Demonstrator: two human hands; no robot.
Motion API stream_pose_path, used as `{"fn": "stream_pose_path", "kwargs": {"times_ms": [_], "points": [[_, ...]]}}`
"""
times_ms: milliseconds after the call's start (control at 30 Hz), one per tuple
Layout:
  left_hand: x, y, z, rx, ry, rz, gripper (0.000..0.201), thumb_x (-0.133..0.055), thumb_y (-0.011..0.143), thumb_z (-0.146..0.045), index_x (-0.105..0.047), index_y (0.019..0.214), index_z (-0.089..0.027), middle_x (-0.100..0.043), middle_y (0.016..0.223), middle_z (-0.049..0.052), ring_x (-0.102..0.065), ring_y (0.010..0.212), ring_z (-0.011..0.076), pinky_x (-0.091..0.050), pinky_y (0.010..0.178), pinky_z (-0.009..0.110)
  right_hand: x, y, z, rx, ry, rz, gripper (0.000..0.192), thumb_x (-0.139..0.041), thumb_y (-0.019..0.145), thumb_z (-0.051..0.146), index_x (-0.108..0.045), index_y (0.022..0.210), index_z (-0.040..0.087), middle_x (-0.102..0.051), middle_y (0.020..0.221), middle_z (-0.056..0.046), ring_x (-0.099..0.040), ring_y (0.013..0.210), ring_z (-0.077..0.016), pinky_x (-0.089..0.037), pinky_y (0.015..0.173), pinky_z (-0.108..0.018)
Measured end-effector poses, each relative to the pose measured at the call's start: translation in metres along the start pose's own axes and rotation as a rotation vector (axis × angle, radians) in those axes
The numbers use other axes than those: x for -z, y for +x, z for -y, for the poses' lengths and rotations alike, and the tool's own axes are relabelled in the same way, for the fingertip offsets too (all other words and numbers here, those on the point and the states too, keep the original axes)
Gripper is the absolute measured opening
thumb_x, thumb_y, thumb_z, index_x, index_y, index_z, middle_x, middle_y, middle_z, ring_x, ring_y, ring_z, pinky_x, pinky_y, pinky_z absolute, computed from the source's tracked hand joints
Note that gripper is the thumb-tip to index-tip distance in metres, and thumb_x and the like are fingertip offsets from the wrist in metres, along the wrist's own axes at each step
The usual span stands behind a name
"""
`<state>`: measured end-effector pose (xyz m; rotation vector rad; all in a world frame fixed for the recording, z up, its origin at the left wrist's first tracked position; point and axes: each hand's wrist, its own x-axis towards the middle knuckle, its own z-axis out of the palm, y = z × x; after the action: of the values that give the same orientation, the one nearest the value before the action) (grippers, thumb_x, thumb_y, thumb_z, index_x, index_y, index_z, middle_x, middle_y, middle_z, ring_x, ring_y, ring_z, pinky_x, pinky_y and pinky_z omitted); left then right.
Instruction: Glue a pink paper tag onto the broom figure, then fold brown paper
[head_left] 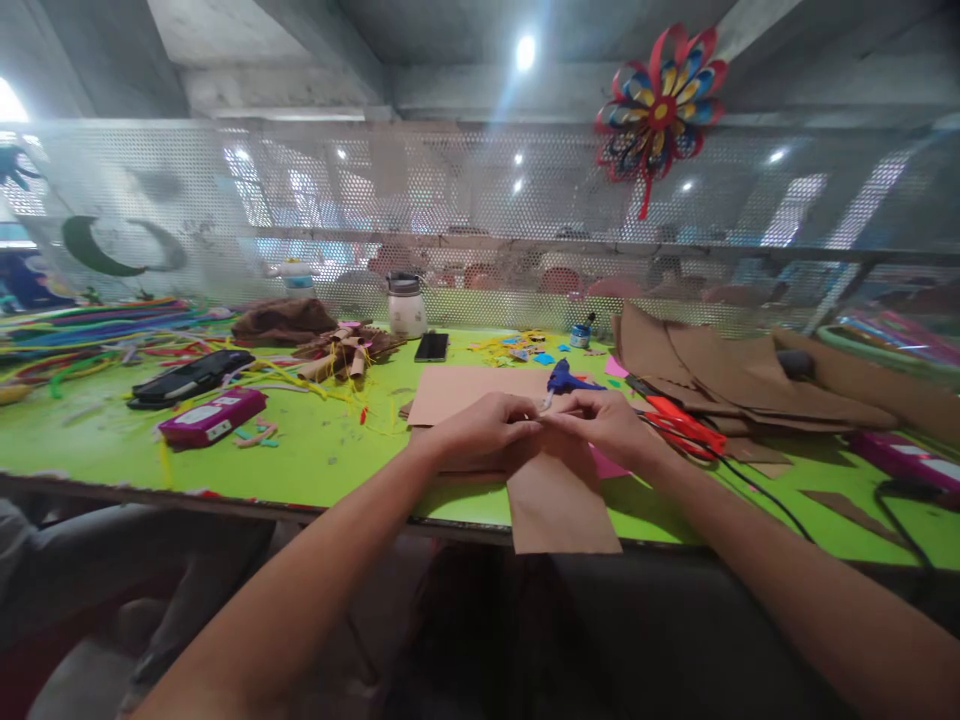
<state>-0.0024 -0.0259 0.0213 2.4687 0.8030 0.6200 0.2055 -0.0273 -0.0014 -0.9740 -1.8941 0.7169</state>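
Note:
A strip of brown cardboard (562,505) hangs toward me over the table's front edge. At its far end the fingers of my left hand (491,425) and my right hand (606,420) come together and pinch it from both sides. The exact grip is partly hidden behind the fingers. Just beyond my hands lies a blue glue gun (566,378), its nozzle close to my fingertips. Under and behind my left hand is a flat stack of brown cardboard sheets (469,387). Red-handled scissors (686,425) rest to the right of my right hand.
Large brown cardboard pieces (705,365) pile up at right, with a black cable (772,497) in front. Leftward on the green table (330,450) lie a purple power strip (212,416), a black case (191,377) and colourful pipe cleaners. A phone (432,347) and a white jar (406,308) stand behind.

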Motion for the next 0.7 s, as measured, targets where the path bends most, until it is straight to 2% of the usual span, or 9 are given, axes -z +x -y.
{"fn": "stream_pose_path", "kwargs": {"times_ms": [133,400,533,700], "points": [[0.000,-0.002,-0.004,-0.003,0.079,-0.029,0.027,-0.040,0.089,-0.032,-0.061,0.092,-0.015,-0.064,0.084,0.003,-0.053,0.074,0.0138,-0.037,0.065,0.024,0.001,-0.001,0.002,0.067,-0.032,-0.049,0.032,-0.068,0.069,0.047,-0.069,0.074,0.015,-0.066,0.071,-0.006,-0.059,0.070,-0.0178,-0.047,0.060,-0.027],[0.000,-0.001,-0.009,-0.016,0.224,-0.086,0.020,-0.040,0.089,-0.028,-0.056,0.089,-0.016,-0.060,0.076,0.002,-0.049,0.066,0.0123,-0.033,0.059,0.023,0.009,0.001,0.010,-0.091,0.269,-0.048,0.032,-0.075,0.061,0.042,-0.069,0.076,0.015,-0.069,0.071,-0.005,-0.063,0.064,-0.0161,-0.051,0.062,-0.030],[0.000,0.000,-0.011,0.004,0.266,-0.071,0.017,-0.039,0.089,-0.022,-0.054,0.086,-0.016,-0.058,0.070,0.002,-0.047,0.060,0.0114,-0.031,0.057,0.023,0.012,0.002,0.007,-0.119,0.299,-0.034,0.029,-0.074,0.063,0.039,-0.069,0.078,0.014,-0.069,0.078,-0.006,-0.062,0.068,-0.0157,-0.050,0.064,-0.030],[-0.001,-0.001,-0.011,-0.010,0.209,-0.077,0.018,-0.040,0.089,-0.025,-0.055,0.088,-0.016,-0.059,0.074,0.002,-0.048,0.063,0.0118,-0.032,0.059,0.023,0.012,0.002,0.006,-0.087,0.254,-0.076,0.025,-0.073,0.065,0.037,-0.069,0.075,0.014,-0.066,0.069,-0.005,-0.058,0.063,-0.0139,-0.046,0.058,-0.027]]}}
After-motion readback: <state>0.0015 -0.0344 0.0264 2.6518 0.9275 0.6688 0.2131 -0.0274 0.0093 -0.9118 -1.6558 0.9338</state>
